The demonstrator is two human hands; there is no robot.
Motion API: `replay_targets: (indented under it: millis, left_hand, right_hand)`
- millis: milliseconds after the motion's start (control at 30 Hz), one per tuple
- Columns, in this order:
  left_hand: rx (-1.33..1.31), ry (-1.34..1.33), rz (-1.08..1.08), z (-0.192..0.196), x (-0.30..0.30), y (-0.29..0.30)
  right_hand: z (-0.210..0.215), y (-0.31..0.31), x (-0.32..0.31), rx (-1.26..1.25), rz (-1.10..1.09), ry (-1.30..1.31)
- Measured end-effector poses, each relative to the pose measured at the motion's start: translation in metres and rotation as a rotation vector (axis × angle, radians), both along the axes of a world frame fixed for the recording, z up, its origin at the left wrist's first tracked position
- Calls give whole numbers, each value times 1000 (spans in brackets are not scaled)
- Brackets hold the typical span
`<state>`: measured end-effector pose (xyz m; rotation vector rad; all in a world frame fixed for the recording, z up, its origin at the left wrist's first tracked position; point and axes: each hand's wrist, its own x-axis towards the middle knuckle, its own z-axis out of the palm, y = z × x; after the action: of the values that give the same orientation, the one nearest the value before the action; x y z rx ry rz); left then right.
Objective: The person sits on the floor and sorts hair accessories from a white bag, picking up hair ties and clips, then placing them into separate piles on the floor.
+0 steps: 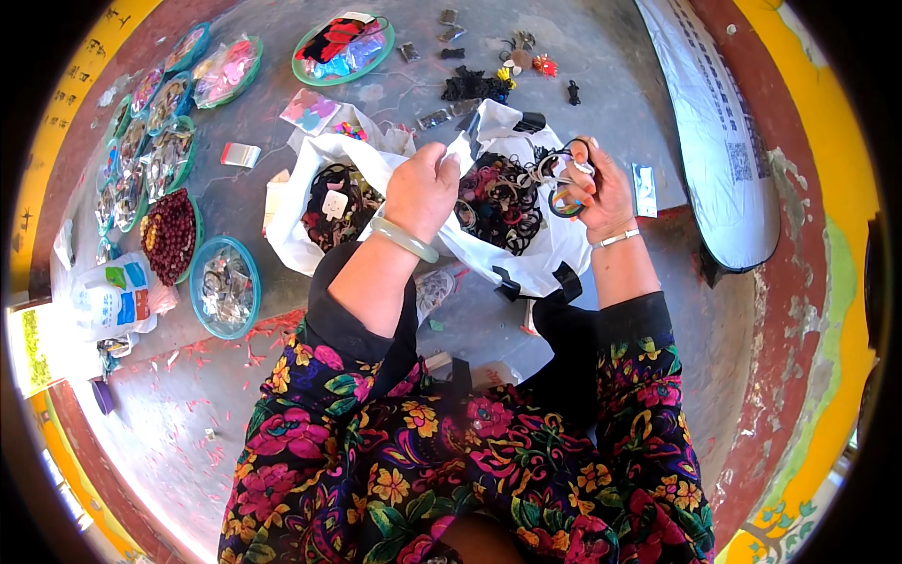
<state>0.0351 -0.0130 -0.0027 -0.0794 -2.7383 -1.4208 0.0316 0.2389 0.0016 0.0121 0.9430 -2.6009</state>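
Note:
My left hand (421, 188) is closed, thumb and fingers pinching the raised rim of a white plastic bag (550, 277). Inside that bag lies a heap of mostly black hair ties (512, 202), with some pink and brown ones among them. Over its right side my right hand (609, 193) grips a few looped hair ties (547, 172), dark and light, which hang around the fingers. Just left of my left hand stands a second white bag (289, 226) holding dark hair ties and a white square piece with a face (334, 204).
Baskets of wrapped trinkets and maroon beads (171, 235) line the left, with a blue basket (252, 291) nearest. A green tray (305, 70) stands at the back. Black hair ties (474, 85) lie beyond the bags. A silver panel (723, 141) leans at right.

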Motion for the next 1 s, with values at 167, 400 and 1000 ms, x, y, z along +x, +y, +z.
replay_targets:
  millis: [167, 400, 1000]
  left_hand:
    - [-160, 583, 74, 16, 6, 10]
    - [204, 258, -244, 13, 22, 30]
    - [1264, -479, -510, 36, 12, -7]
  right_hand:
    - [18, -12, 9, -48, -44, 50]
    - [45, -32, 27, -123, 26, 115]
    - [59, -11, 45, 512, -29, -56]
